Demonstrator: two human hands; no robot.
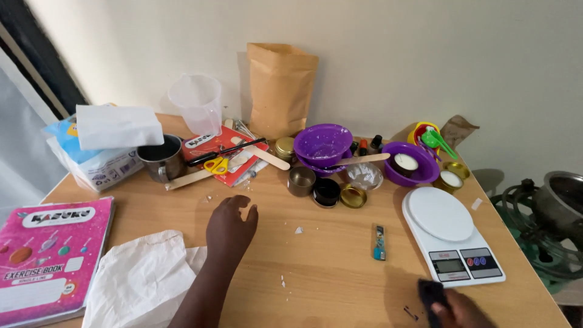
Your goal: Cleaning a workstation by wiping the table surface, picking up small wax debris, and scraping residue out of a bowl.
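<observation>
My left hand (229,226) hovers over the wooden table (328,255), fingers loosely spread, holding nothing. It is beside a crumpled white bag (139,279) and a few white crumbs. My right hand (452,307) is at the lower right edge, closed on a small dark object (430,293), just in front of a white kitchen scale (448,234). A small lighter (379,242) lies between the two hands.
At the back stand a brown paper pouch (280,88), a clear measuring jug (197,103), a metal mug (161,158), purple bowls (323,144), small tins (302,180), scissors (215,165) and wooden sticks. A pink exercise book (51,255) and a tissue pack (100,143) sit left.
</observation>
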